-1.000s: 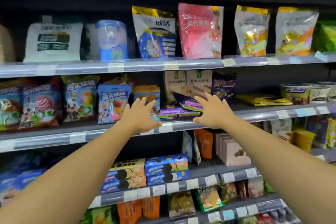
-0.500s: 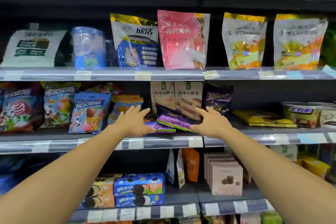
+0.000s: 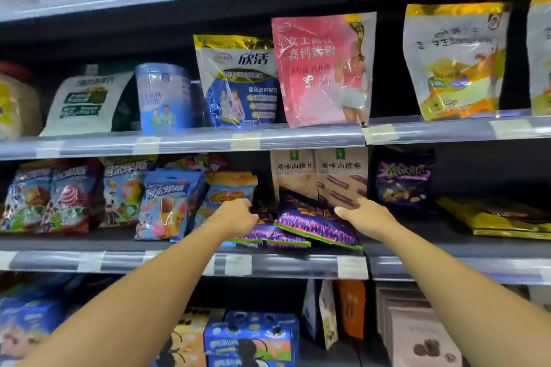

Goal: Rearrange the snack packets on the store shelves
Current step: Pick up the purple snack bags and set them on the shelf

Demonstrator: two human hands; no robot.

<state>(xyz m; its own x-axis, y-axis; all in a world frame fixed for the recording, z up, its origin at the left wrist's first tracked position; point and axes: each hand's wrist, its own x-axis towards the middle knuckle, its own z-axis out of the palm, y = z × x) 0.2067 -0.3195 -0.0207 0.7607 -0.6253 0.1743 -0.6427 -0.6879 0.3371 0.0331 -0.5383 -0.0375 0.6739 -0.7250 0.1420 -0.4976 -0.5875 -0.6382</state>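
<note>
Store shelf (image 3: 179, 261), middle tier: both hands have advanced onto the fallen purple snack packets (image 3: 316, 225) near its front edge, left hand (image 3: 235, 217) curled upon them, right hand (image 3: 365, 216) fingers spread wide alongside, so uprighting seems imminent.

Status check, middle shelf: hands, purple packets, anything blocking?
Left hand curled at purple packets, grasp unclear. Right hand open beside them. Packets lying flat, overlapped. Beige pouches upright right behind.
</note>
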